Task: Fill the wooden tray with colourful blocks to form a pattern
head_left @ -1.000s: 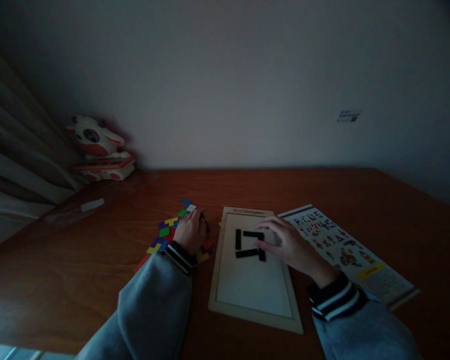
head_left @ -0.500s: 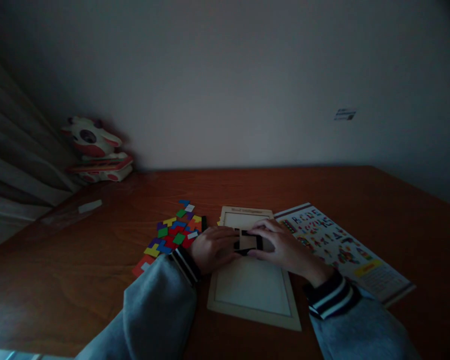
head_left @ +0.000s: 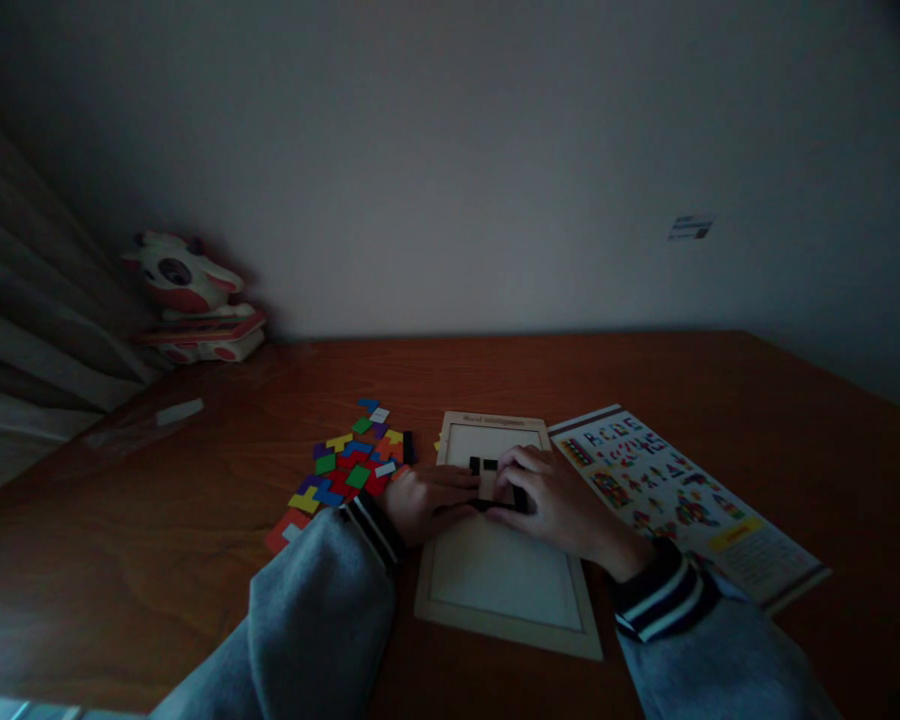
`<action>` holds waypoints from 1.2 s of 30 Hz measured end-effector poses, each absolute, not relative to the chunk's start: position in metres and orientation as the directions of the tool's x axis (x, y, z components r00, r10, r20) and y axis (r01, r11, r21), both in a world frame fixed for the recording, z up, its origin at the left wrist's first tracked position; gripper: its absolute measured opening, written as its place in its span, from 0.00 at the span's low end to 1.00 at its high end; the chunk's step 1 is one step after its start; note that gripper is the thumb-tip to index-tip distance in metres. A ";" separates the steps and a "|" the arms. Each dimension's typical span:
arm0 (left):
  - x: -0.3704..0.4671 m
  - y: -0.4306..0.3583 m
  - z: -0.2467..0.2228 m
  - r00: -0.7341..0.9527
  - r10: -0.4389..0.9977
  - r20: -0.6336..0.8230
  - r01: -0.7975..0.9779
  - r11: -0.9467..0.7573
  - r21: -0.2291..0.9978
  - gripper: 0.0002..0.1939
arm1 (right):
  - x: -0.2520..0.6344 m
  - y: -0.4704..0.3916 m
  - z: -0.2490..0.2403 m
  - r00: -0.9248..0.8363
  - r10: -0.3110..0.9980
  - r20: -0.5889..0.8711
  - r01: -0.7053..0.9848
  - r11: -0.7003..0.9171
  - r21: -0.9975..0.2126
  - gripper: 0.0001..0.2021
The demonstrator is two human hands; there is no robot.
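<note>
A pale wooden puzzle tray (head_left: 506,585) lies in front of me, with several black puzzle pieces (head_left: 487,505) near its middle, set around a bare patch of the board. My left hand (head_left: 431,495) rests over the tray's left rim, its fingers and thumb closed on the left side of the black pieces. From the right, my right hand (head_left: 551,495) grips the black pieces, thumb low and fingers bent above. Its fingers hide part of the right side. To the left lies a loose pile of coloured puzzle pieces (head_left: 356,475).
A printed pattern sheet (head_left: 667,490) lies right of the tray, partly behind my right wrist. A cow-shaped toy (head_left: 195,300) stands at the back left of the wooden table (head_left: 157,540), near a curtain (head_left: 30,300). The wall (head_left: 450,180) rises behind the table.
My right hand's fingers have curled and shifted slightly left over the black pieces, so more of the upper black pieces shows. My left hand has hardly moved.
</note>
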State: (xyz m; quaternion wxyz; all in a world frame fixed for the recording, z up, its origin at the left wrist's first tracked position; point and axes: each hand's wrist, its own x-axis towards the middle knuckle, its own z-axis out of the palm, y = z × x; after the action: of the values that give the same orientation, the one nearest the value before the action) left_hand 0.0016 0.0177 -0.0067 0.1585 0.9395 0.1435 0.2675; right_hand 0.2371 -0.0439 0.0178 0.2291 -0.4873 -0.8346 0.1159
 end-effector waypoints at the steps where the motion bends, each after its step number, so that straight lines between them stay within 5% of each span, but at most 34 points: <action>1: 0.002 0.018 -0.006 0.816 0.350 0.460 0.181 -0.911 0.371 0.13 | 0.237 -0.044 0.018 -0.419 0.867 0.269 0.760 0.497 -0.420 0.12; 11: -0.001 0.018 -0.008 0.820 0.324 0.473 0.184 -0.930 0.319 0.13 | 0.274 -0.038 0.020 -0.348 0.927 0.141 0.747 0.365 -0.556 0.24; 22: 0.001 0.018 -0.011 0.835 0.308 0.457 0.191 -0.940 0.284 0.14 | 0.274 -0.035 0.016 -0.321 0.947 -0.024 0.735 0.233 -0.637 0.22; 32: 0.000 0.017 -0.010 0.818 0.331 0.470 0.207 -0.932 0.296 0.13 | 0.271 -0.037 0.019 -0.335 0.942 0.021 0.719 0.271 -0.640 0.18; 36: 0.000 0.017 -0.011 0.816 0.327 0.477 0.199 -0.933 0.300 0.13 | 0.270 -0.035 0.019 -0.298 0.941 0.160 0.708 0.330 -0.624 0.15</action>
State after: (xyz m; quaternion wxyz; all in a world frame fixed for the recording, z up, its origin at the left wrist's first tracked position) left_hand -0.0001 0.0169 -0.0105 0.1190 0.9453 0.1390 0.2699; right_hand 0.2696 -0.0353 0.0190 0.2586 -0.5332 -0.7733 0.2254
